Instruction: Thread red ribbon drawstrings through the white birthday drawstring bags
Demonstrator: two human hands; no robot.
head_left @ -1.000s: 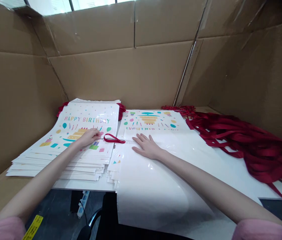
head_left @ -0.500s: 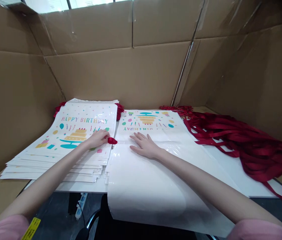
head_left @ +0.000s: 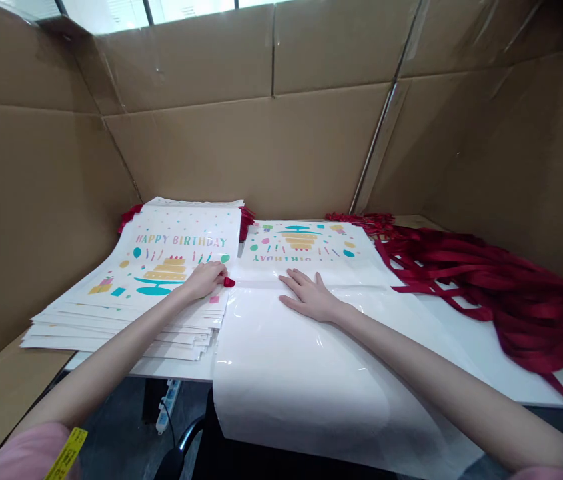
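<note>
A small bit of red ribbon (head_left: 229, 283) pokes out from the closed fingers of my left hand (head_left: 206, 279), at the left edge of a large white plastic sheet (head_left: 306, 360). My right hand (head_left: 311, 295) lies palm down on that sheet, fingers spread, just below a crosswise band. Beyond the band, the sheet's far part bears an upside-down birthday print with a cake. Under my left hand is a stack of printed "Happy Birthday" sheets (head_left: 181, 223), with red ribbon showing at its far corners. My left fingertips are partly hidden.
A heap of long red ribbons (head_left: 511, 293) spreads over the right of the white table (head_left: 456, 327). Cardboard walls (head_left: 211, 153) enclose the back and sides. The large sheet's near end hangs over the front edge. Below are a power strip (head_left: 168, 407) and a chair armrest.
My right hand has slid a little to the right over the sheet. Less red ribbon sticks out past my left fingers. The whole view has shifted slightly.
</note>
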